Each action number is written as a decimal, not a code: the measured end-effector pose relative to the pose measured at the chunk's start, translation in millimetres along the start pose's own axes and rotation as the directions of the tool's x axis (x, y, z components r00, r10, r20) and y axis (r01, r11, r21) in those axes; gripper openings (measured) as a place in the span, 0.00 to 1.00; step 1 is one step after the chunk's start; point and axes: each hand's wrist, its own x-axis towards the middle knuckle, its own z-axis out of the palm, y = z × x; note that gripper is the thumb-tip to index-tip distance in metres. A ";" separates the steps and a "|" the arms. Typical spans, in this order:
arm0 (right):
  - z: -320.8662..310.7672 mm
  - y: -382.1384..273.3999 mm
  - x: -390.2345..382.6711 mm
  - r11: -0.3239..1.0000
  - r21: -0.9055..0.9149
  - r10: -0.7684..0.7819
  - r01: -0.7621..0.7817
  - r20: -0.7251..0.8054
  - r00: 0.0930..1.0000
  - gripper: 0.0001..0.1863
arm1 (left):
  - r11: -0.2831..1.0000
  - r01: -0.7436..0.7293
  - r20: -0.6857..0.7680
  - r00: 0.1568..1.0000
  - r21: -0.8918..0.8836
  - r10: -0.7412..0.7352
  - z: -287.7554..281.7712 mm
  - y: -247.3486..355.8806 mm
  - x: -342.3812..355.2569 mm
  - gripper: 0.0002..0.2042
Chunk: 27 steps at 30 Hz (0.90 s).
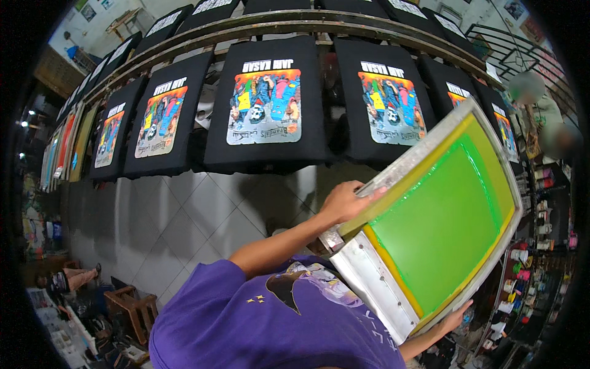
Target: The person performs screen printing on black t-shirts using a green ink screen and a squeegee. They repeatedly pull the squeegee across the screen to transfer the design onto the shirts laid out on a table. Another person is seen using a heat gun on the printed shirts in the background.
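A screen-printing frame with metal sides, yellow-green mesh and a coated bright green rectangle is held tilted before my body at the right. My left hand grips its upper-left side, thumb on the rim. My right hand holds the lower-right edge, fingers partly hidden behind it. A white metal strip with screws runs across the frame's lower-left end. Beyond the frame lie black T-shirts on boards, each with a white heading and a multicoloured print; the frame overlaps the ones at the right.
Wooden rails separate two rows of shirts over a tiled floor. Screens stand at far left. A person and wooden stool are lower left; blurred people are at right, above shelves of small containers.
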 end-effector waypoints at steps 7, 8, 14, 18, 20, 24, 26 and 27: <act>171.2 -81.5 -43.4 0.956 0.132 -0.287 0.260 0.254 0.924 0.38 | 0.970 0.184 -0.348 0.909 -0.159 -0.230 -125.1 -61.2 -19.7 0.30; 199.5 -86.2 -51.4 0.950 0.151 -0.308 0.273 0.304 0.902 0.37 | 0.964 0.183 -0.393 0.886 -0.191 -0.246 -147.9 -69.0 -25.4 0.29; 367.8 -133.4 -149.8 0.914 0.137 -0.397 0.382 0.498 0.771 0.32 | 0.951 0.251 -0.646 0.699 -0.181 -0.308 -271.9 -154.9 -58.9 0.30; 455.9 -145.3 -186.3 0.882 0.161 -0.447 0.443 0.579 0.682 0.31 | 0.932 0.284 -0.711 0.606 -0.226 -0.357 -324.7 -195.9 -67.9 0.31; 480.0 -162.1 -219.4 0.899 0.125 -0.401 0.420 0.620 0.674 0.32 | 0.920 0.289 -0.722 0.573 -0.266 -0.389 -343.5 -211.3 -75.6 0.33; 507.6 -183.7 -257.8 0.874 0.134 -0.434 0.467 0.647 0.627 0.34 | 0.924 0.227 -0.765 0.518 -0.308 -0.382 -363.3 -225.9 -75.1 0.34; 514.6 -192.3 -265.7 0.875 0.109 -0.420 0.471 0.655 0.628 0.35 | 0.911 0.222 -0.742 0.530 -0.347 -0.411 -373.3 -236.3 -68.4 0.33; 514.8 -194.5 -264.9 0.876 0.090 -0.410 0.474 0.657 0.633 0.35 | 0.902 0.224 -0.724 0.540 -0.368 -0.430 -375.9 -235.1 -64.0 0.33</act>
